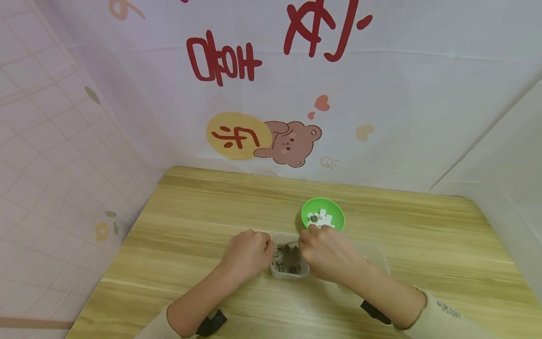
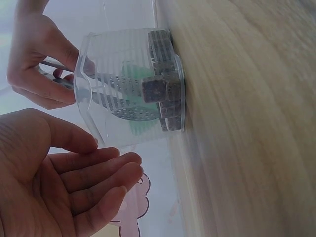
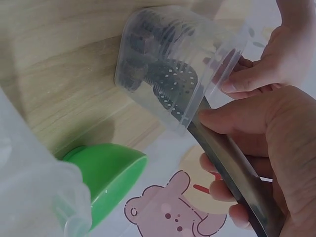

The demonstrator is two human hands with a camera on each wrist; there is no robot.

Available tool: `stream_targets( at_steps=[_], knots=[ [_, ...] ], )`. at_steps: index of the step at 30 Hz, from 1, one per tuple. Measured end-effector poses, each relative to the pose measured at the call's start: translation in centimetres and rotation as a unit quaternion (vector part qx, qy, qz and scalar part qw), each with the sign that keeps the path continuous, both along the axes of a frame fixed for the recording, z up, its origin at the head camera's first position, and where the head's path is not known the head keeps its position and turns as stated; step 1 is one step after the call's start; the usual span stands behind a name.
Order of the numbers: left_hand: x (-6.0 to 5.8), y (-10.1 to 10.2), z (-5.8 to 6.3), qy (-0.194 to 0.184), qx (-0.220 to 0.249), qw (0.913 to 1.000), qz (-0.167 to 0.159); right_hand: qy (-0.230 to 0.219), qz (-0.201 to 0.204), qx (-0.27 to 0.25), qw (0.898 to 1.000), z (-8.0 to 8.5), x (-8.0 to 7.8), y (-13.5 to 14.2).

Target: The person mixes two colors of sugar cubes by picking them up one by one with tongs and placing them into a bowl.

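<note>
My left hand (image 1: 249, 254) is at the left rim of a clear plastic container (image 2: 89, 44), its thumb and index finger pinching the rim corner. Dark brown cubes (image 2: 160, 42) lie along the container's bottom. In my right hand (image 1: 328, 252) is a pair of metal tongs (image 3: 222, 158), gripped by the handles between thumb and fingers. Their perforated heads (image 2: 136, 113) reach down inside the container, close to the brown cubes. Just beyond the right hand stands a green bowl (image 1: 311, 205) of white cubes (image 1: 323, 213), with one brown cube (image 1: 314, 218) among them.
A second clear box (image 1: 377, 254) stands to the right, partly hidden under the right forearm. The wooden table (image 1: 211, 197) meets a printed white cloth (image 1: 381, 160) at the back, and more cloth hangs at both sides.
</note>
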State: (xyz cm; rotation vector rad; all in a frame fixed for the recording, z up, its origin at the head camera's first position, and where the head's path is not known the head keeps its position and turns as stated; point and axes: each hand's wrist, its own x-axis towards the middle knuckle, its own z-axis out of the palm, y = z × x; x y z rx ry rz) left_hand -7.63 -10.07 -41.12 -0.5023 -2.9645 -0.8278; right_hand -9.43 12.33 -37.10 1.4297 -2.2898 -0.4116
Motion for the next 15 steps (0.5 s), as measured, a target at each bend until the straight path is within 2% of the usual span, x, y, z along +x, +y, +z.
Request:
stream_targets(
  at_steps=[15],
  knots=[
    [0.05,-0.03,-0.15,0.004,0.006,1.0000,-0.005,0.013,-0.008,0.005,1.000,-0.06,-0.16,-0.15]
  ],
)
